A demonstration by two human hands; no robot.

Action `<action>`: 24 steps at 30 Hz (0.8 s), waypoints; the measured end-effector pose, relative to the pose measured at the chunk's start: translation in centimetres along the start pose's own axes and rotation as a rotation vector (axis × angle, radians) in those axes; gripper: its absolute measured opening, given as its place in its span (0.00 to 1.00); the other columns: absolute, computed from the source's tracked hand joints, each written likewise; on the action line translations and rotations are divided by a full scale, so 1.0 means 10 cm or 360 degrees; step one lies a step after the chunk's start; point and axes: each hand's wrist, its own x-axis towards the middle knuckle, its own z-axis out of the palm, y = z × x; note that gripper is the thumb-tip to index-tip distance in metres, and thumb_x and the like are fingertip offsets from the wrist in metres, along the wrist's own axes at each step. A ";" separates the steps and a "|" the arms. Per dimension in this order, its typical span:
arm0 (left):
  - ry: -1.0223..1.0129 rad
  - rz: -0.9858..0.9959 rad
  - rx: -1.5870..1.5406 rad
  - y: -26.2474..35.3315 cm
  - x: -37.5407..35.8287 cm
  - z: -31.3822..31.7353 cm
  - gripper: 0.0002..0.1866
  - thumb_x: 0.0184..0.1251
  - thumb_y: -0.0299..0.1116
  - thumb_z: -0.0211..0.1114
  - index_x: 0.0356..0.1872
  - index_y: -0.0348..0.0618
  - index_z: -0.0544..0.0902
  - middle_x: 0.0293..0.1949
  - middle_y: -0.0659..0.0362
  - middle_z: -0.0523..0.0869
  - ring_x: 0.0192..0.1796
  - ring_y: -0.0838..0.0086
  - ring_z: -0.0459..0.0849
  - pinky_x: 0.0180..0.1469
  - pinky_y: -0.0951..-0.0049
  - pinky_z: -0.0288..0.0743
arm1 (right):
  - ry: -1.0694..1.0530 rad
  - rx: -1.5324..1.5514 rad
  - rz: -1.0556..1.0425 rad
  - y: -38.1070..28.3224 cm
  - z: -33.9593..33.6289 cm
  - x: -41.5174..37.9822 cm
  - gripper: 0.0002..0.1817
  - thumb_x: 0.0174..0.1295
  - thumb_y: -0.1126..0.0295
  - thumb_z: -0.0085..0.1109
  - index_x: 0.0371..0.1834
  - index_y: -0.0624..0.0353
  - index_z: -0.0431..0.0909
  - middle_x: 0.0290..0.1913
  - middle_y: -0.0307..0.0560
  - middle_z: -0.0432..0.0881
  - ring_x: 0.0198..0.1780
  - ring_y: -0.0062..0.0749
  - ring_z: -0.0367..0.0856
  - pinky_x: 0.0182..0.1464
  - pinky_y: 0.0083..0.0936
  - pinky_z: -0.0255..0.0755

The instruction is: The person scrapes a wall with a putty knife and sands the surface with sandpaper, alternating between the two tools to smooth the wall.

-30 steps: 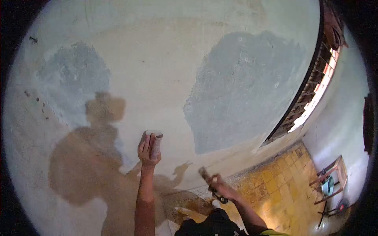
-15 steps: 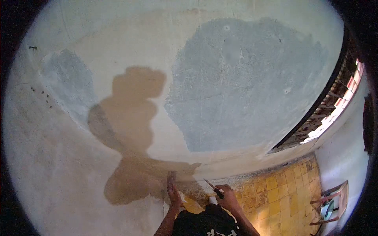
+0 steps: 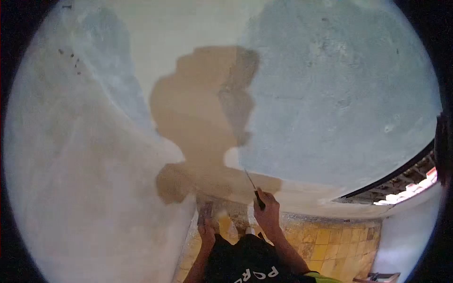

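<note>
Compared with the last frame, the right hand is up higher and its scraper points more steeply, while the shadow has slid over to the right and now overlaps the edge of the big patch. Closest to the camera is a black shirt with white letters across it, plus a bit of yellow-green sleeve on the right. Just past the shirt, the left hand is low down, fingers wrapped round the bottom end of a flat greyish tool that stands pretty much upright. Right hand's got a closed grip on the scraper's black handle, thin blade aimed up and a little left. Its tip shows against the wall, but honestly can't tell if it's touching. Beyond the hands there's yellow tile floor, with part of a stool poking in at the lower right. Further out is the pale wall, with a big blue-grey patch on the right and a smaller patch on the left. Window is off to the right, bright outside.
</note>
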 end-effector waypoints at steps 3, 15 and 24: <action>0.0187 0.0322 0.1331 -0.66 -0.27 -0.46 0.24 0.80 0.42 0.48 0.63 0.32 0.73 0.55 0.50 0.81 0.38 0.70 0.78 0.43 0.67 0.73 | -0.0044 0.0004 -0.0030 -0.03 0.07 0.00 0.24 0.63 0.74 0.61 0.64 0.57 0.76 0.50 0.62 0.79 0.41 0.54 0.85 0.42 0.42 0.80; 0.0450 -0.0065 0.0865 -0.35 -0.50 -0.07 0.24 0.78 0.45 0.50 0.53 0.28 0.77 0.44 0.49 0.82 0.44 0.62 0.78 0.50 0.62 0.71 | 0.0007 0.0131 -0.0160 0.00 -0.09 0.08 0.25 0.54 0.77 0.64 0.59 0.59 0.79 0.48 0.59 0.79 0.43 0.50 0.84 0.46 0.37 0.80; -0.0291 0.0752 0.1083 0.17 0.50 0.57 0.28 0.77 0.37 0.44 0.73 0.34 0.62 0.73 0.42 0.63 0.76 0.51 0.58 0.76 0.56 0.47 | 0.0024 0.0410 -0.0122 0.08 -0.44 -0.23 0.18 0.51 0.74 0.71 0.48 0.60 0.83 0.37 0.51 0.84 0.37 0.45 0.86 0.42 0.33 0.81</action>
